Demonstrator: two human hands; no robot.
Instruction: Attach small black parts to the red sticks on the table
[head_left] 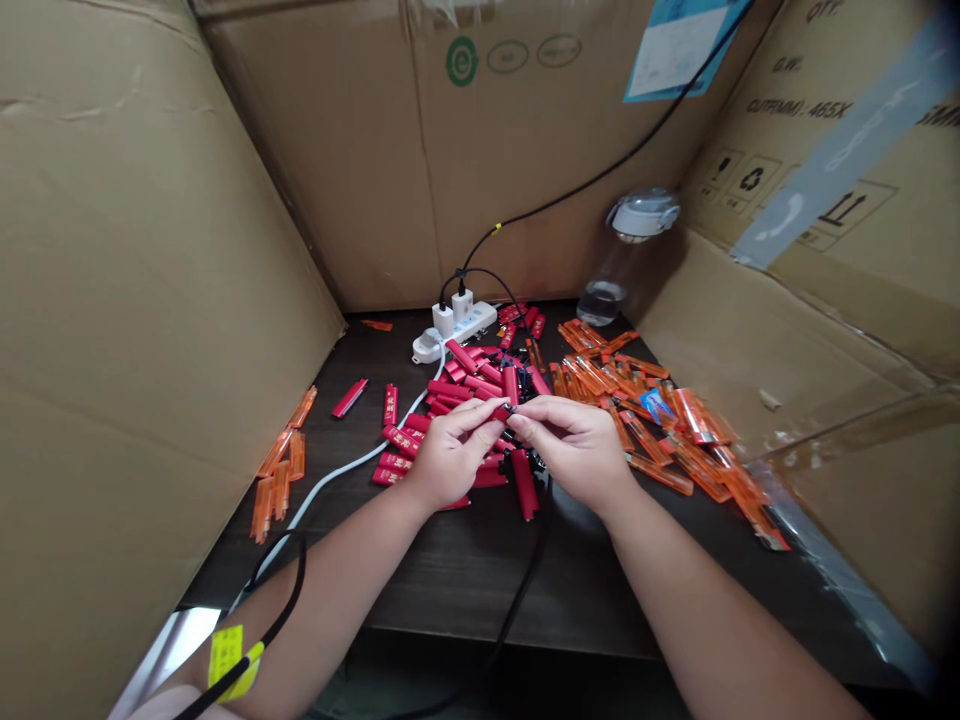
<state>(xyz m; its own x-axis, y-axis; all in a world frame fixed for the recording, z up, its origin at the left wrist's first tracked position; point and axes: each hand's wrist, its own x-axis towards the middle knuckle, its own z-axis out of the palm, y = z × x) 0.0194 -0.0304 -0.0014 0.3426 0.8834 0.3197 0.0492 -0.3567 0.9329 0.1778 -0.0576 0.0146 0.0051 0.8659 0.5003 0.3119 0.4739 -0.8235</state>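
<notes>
My left hand [448, 452] and my right hand [571, 447] meet over the middle of a dark table [465, 570]. Both are closed in a pinch on one small red lighter [501, 411], held between their fingertips. Under and behind the hands lies a pile of red lighters [465, 385]. To the right spreads a heap of orange transparent lighters [645, 410]. A few more orange lighters [279, 470] lie at the left edge of the table.
Cardboard box walls [135, 330] close the table in on the left, back and right. A white power strip [456, 330] with plugs sits at the back, its cables running forward. A clear water bottle [624, 255] leans at the back right.
</notes>
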